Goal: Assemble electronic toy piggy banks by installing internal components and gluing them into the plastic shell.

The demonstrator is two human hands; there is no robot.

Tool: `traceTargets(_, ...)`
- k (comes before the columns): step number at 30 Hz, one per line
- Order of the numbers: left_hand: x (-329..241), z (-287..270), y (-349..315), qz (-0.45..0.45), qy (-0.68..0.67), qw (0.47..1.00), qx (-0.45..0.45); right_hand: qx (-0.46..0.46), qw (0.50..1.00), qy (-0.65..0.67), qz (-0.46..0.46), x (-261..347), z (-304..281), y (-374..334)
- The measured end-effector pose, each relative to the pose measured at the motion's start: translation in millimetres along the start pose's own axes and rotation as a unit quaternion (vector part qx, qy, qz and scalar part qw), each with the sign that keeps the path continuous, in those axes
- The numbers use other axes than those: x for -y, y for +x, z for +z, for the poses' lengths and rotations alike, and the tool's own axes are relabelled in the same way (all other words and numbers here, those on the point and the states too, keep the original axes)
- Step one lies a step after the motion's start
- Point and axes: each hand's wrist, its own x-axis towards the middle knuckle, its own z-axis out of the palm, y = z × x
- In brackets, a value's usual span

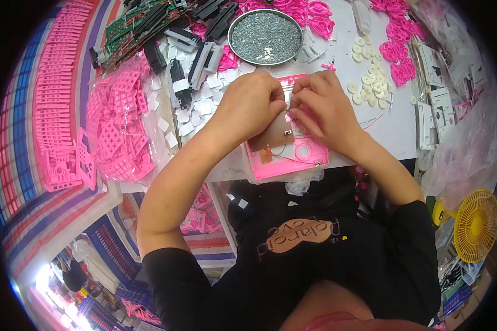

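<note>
A pink plastic casing (276, 170) lies near the table's front edge. Inside it sit a brown circuit board (271, 138) and thin wires, with a round opening to the right of the board. Over the casing's upper part, my left hand (247, 102) is closed, thumb and fingertips pinched together just above the board. My right hand (327, 107) faces it from the right, its fingers also bent into a pinch. The fingertips of both hands nearly meet, and whatever small thing they hold is hidden. Clear plastic wrap (303, 181) shows beneath the casing.
Beyond my hands stands a round metal tray (230, 47) of small screws (265, 33). White discs (374, 83) and pink rings (401, 71) lie right. Black-and-grey parts (205, 65), white squares (207, 102) and a bag of pink grids (121, 124) are left. A yellow fan (476, 226) stands lower right.
</note>
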Motion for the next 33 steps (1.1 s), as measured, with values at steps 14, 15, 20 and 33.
traceTargets(14,0,-1,3,0.013,0.056,0.998,0.001,0.123,0.981,-0.041,-0.145,-12,-18,1)
traceTargets(15,0,-2,3,0.013,0.059,0.998,0.007,0.133,0.979,-0.042,-0.147,-11,-19,1)
traceTargets(20,4,-1,3,0.044,0.068,0.997,0.008,0.187,0.977,0.011,-0.098,-13,-23,11)
traceTargets(33,11,11,4,0.088,0.147,0.985,-0.018,0.138,0.979,-0.144,-0.038,18,-4,0)
